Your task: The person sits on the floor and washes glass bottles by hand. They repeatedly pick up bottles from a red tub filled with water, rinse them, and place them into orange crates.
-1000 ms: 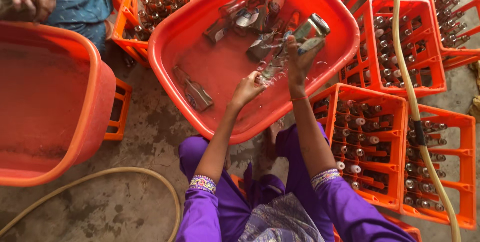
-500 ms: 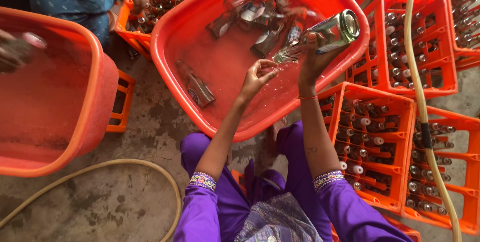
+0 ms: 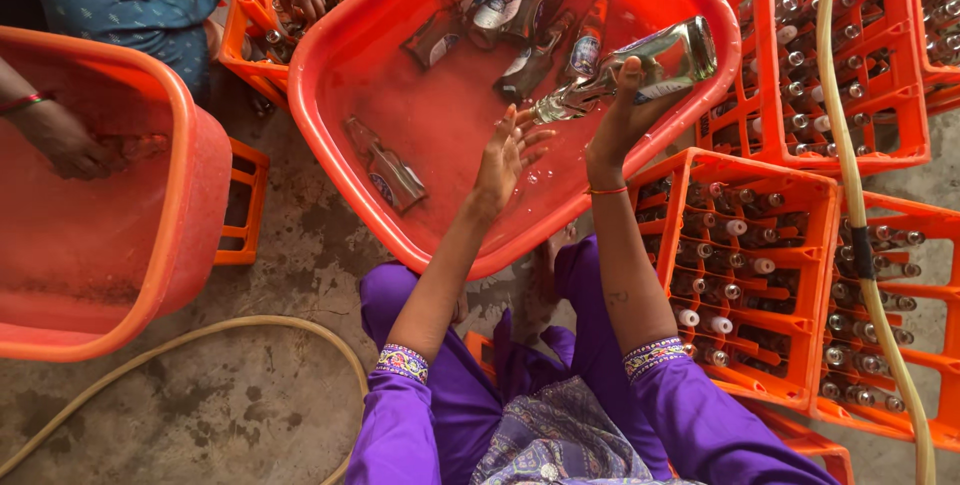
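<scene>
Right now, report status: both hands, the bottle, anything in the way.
Right hand gripping glass bottle, tilted over red tub. Left hand open, empty, just below bottle's neck. More bottles lying in tub beneath; crate at right.

Glass bottle (image 3: 640,70) higher (out of tub (image 3: 420,235))

**Even daylight, sharp centre, mild edge stretch**

Light was bright and diffuse — no hard source visible, looked like open shade. Shadows were soft: a dim patch under the red tub (image 3: 345,75) rim on the concrete floor (image 3: 250,405). Glare showed on the clear glass bottle (image 3: 640,67) held by the right hand (image 3: 625,115) and on wet water sheen inside the tub. Slight motion softness on the left hand (image 3: 505,155) fingers. Colours ran saturated, oranges near clipping. Wide-angle lens bent the crates (image 3: 740,285) and hose (image 3: 850,205) at the frame edges — corners a bit softer.
</scene>
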